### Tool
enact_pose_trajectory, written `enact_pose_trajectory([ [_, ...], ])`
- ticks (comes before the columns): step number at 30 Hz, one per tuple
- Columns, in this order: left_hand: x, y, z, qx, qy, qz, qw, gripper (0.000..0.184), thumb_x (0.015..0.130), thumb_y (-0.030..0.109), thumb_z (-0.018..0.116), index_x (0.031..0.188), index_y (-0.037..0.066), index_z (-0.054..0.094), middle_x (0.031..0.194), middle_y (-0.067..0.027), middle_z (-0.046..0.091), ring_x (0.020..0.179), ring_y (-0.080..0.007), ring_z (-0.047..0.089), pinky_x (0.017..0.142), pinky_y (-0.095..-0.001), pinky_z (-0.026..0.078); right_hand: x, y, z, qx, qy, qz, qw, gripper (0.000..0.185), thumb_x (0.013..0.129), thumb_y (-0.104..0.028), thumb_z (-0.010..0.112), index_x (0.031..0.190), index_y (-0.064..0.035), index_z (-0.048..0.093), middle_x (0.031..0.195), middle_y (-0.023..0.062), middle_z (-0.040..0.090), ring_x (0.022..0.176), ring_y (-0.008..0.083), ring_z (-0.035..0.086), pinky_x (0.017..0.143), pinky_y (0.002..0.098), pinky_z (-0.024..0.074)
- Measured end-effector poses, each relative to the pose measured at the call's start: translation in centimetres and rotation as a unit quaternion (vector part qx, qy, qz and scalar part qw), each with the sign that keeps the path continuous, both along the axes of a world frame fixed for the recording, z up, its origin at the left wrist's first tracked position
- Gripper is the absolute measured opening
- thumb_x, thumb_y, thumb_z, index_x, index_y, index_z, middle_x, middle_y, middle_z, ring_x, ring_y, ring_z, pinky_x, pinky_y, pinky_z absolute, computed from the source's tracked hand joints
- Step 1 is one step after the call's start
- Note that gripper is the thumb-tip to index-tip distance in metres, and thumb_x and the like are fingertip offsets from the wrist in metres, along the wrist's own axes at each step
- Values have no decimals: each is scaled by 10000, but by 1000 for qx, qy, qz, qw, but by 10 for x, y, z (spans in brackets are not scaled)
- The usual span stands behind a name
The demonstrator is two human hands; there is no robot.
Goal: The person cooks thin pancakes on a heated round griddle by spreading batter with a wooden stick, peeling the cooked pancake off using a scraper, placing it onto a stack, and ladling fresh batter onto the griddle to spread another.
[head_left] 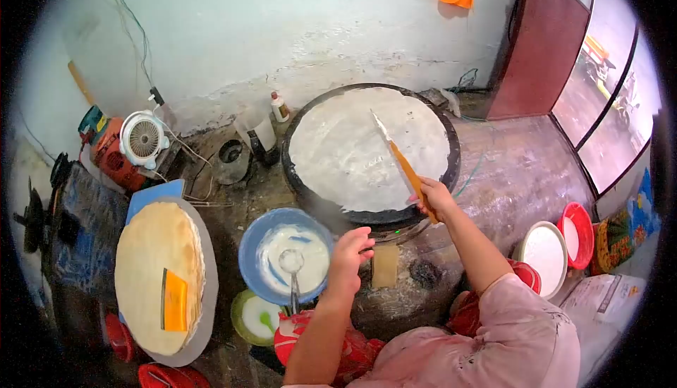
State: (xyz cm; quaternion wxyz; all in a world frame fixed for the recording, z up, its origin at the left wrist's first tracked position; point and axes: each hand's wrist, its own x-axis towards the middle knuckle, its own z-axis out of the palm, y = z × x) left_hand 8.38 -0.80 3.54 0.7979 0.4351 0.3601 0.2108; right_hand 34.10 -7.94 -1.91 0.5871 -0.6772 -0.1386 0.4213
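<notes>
My right hand [436, 199] is closed round the lower end of a long wooden spreader [405, 168]. Its whitened tip lies over the pale batter sheet [338, 141], which covers most of a round black griddle [288, 162]. Nearer to me, my left hand [350, 257] is raised with its fingers bent and apart, and nothing shows in it. Left of that hand stands a blue basin [248, 250] of white batter, with a metal ladle [292, 264] in it.
A stack of thin round flatbreads [151, 247] carries an orange-yellow scraper [175, 301] at the left. Behind are a small fan [143, 140] and a bottle [280, 107]. A green bowl [241, 324] sits low; white-filled tubs [544, 254] stand right. A red door [539, 42] is beyond.
</notes>
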Motion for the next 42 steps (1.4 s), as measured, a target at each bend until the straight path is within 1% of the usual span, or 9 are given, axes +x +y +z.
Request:
enact_pose_trajectory([
  [8,-1,-1,-1,7,2,-2,1000,332,858,182,470,1109,-25,535,1069,-100,571,926,-196,566,753,-307,465,57,-24,-21,-6,-2,-86,996,449,915,-143,323,1361,-110,282,757,118,594,488,142,480,398,256,406],
  [13,1,0,2,12,6,-4,1000,337,855,192,477,1107,-26,535,1063,-98,568,926,-196,566,752,-302,465,77,-16,-30,-12,20,-117,993,414,892,-124,343,1304,-103,374,753,116,595,427,128,448,361,255,386],
  [19,4,0,0,2,10,-2,1000,322,855,189,482,1095,-17,542,1062,-97,571,922,-196,569,751,-304,467,99,12,-48,-58,-24,-93,994,359,882,-308,480,1199,-147,527,734,148,616,472,179,529,420,326,439],
  [22,6,0,3,6,9,-1,1000,312,856,185,482,1088,-12,546,1054,-91,576,917,-194,572,750,-304,469,106,29,-71,-150,-342,-60,926,378,857,-168,454,1227,-183,526,527,23,433,377,118,373,341,273,312],
  [27,8,3,0,-4,14,5,1000,294,854,163,481,1083,-7,551,1040,-84,584,904,-189,576,739,-304,473,82,10,-60,-152,-230,-50,960,378,875,-180,459,1249,-157,502,564,28,461,433,110,386,376,262,309],
  [29,8,2,0,-3,13,3,1000,291,853,159,480,1081,-7,552,1037,-83,585,901,-188,577,737,-304,473,63,-14,-42,-58,-54,-45,996,323,874,-289,513,1158,-149,576,689,90,604,501,175,521,439,312,422],
  [36,8,-5,2,-4,5,-3,1000,280,858,149,471,1074,-9,554,1037,-87,585,895,-190,578,736,-307,472,34,-78,-20,-49,-36,-137,989,350,931,-194,407,1272,-136,458,672,48,558,448,115,461,392,261,382],
  [39,8,-7,0,-5,-9,-6,1000,283,861,153,475,1078,-13,550,1046,-94,580,904,-197,575,745,-312,468,3,-99,-15,-1,-106,-52,993,378,938,-204,361,1295,-91,410,721,59,563,449,104,447,403,245,386],
  [42,8,-9,2,2,-27,-12,1000,294,861,165,490,1086,-19,539,1064,-102,573,921,-208,569,758,-316,462,-30,-106,-10,-27,-46,-3,999,391,941,-194,366,1312,-73,382,690,57,579,473,101,495,430,237,416],
])
